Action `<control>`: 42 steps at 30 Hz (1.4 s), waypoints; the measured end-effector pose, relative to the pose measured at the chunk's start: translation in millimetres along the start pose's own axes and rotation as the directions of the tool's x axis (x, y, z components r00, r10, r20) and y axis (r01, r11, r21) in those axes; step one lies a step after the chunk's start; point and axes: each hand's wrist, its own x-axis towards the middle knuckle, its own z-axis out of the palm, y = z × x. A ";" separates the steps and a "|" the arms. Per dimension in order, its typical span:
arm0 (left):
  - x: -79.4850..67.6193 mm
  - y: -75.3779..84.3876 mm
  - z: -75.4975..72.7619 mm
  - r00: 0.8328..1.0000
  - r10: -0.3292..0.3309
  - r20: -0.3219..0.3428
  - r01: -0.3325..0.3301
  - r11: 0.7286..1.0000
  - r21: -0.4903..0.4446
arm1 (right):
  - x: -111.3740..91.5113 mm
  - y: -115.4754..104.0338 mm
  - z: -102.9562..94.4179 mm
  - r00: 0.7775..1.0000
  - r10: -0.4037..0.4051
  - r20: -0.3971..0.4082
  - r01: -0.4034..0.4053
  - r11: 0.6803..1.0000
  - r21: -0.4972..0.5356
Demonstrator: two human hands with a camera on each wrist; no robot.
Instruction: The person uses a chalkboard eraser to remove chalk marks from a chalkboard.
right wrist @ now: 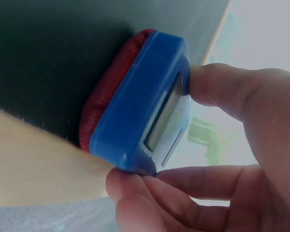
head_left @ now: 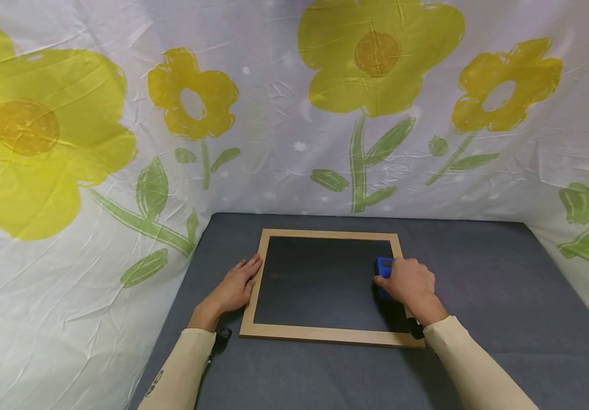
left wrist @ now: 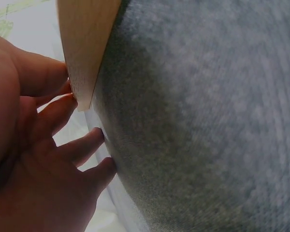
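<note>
A small chalkboard (head_left: 320,285) with a pale wooden frame (head_left: 325,334) lies flat on a dark cloth. My right hand (head_left: 413,283) pinches a blue chalkboard eraser (head_left: 384,266) between thumb and fingers at the board's right side. Seen from the right wrist, the eraser (right wrist: 130,101) has a red fabric pad facing the dark board surface, beside the wooden border. My left hand (head_left: 234,287) rests on the left side of the frame, its fingers fairly straight. In the left wrist view, the thumb and a finger of that hand (left wrist: 43,130) touch the frame's edge (left wrist: 84,58).
Dark grey cloth (head_left: 499,307) covers the table around the board. Behind and to both sides hangs a white sheet (head_left: 274,102) printed with yellow flowers. A black wrist strap piece (head_left: 224,333) shows beside the left cuff.
</note>
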 end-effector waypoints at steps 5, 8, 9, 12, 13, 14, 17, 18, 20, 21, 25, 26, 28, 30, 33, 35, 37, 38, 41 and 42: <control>-0.1 -0.2 0.5 1.000 0.003 0.003 -0.003 1.000 0.007 | -0.5 1.2 2.3 1.000 -0.012 -0.007 0.012 1.000 0.001; 0.1 -0.7 0.8 1.000 -0.001 0.004 0.000 1.000 0.007 | -0.6 -0.6 2.2 1.000 -0.016 -0.013 0.016 1.000 -0.004; 0.1 -0.8 1.0 1.000 0.000 0.004 0.000 1.000 0.008 | -0.6 -1.3 2.2 1.000 -0.016 -0.015 0.016 1.000 -0.004; 1.0 -1.0 2.0 1.000 0.002 0.005 -0.002 1.000 0.005 | -0.1 -3.9 1.9 1.000 -0.018 -0.021 0.018 1.000 -0.006; 1.0 -1.1 2.0 1.000 0.001 0.005 -0.001 1.000 0.005 | 0.1 -4.9 1.9 1.000 -0.019 -0.021 0.018 1.000 -0.007; 1.1 -1.2 2.0 1.000 0.001 0.006 -0.001 1.000 0.005 | 0.7 -5.8 2.0 1.000 -0.020 -0.022 0.019 1.000 -0.010; 0.8 -1.1 1.2 1.000 -0.006 0.010 0.006 1.000 0.002 | 1.6 -10.0 1.6 0.999 -0.028 -0.017 0.027 1.000 -0.014; 0.6 -1.0 0.8 1.000 -0.009 0.010 0.009 1.000 0.001 | 1.8 -12.0 1.7 0.999 -0.033 -0.015 0.033 0.999 -0.017; 0.3 -0.6 0.0 1.000 -0.013 0.012 0.013 1.000 -0.001 | 2.1 -17.2 2.2 0.999 -0.045 -0.011 0.044 0.999 -0.024; 0.3 -0.3 -0.1 1.000 -0.014 0.013 0.014 1.000 -0.002 | 2.2 -20.2 3.0 0.999 -0.052 -0.011 0.052 0.998 -0.027; 0.6 1.4 0.1 1.000 -0.015 0.018 0.015 1.000 -0.007 | 2.7 -36.7 7.5 0.995 -0.097 -0.028 0.095 0.993 -0.063; 0.7 1.8 0.2 1.000 -0.015 0.020 0.015 1.000 -0.009 | 3.0 -41.5 9.0 0.993 -0.113 -0.036 0.110 0.991 -0.072; 0.9 2.4 0.5 1.000 -0.015 0.022 0.015 1.000 -0.011 | 2.8 -52.3 12.1 0.989 -0.140 -0.051 0.135 0.987 -0.085; 0.9 2.8 0.5 1.000 -0.017 0.025 0.017 1.000 -0.011 | 2.6 -63.7 15.6 0.986 -0.157 -0.061 0.152 0.985 -0.086; 0.8 2.8 0.2 0.999 -0.020 0.027 0.020 1.000 -0.009 | 2.1 -82.8 20.5 0.985 -0.163 -0.063 0.159 0.985 -0.067; 0.8 2.6 0.0 0.999 -0.020 0.028 0.021 1.000 -0.007 | 1.8 -96.1 23.5 0.985 -0.166 -0.055 0.163 0.985 -0.056; 1.2 2.4 0.0 0.999 -0.018 0.026 0.018 1.000 -0.006 | 1.1 -109.4 26.3 0.983 -0.175 -0.048 0.172 0.984 -0.054; 1.5 2.2 0.2 1.000 -0.017 0.026 0.017 1.000 -0.004 | 1.1 -115.5 27.8 0.982 -0.182 -0.048 0.180 0.982 -0.053; 2.0 1.6 0.9 1.000 -0.015 0.024 0.015 1.000 -0.006 | 0.4 -132.6 32.0 0.977 -0.206 -0.048 0.203 0.978 -0.053; 1.9 1.3 1.0 1.000 -0.016 0.026 0.017 1.000 -0.007 | 0.2 -137.9 33.7 0.976 -0.212 -0.047 0.210 0.976 -0.051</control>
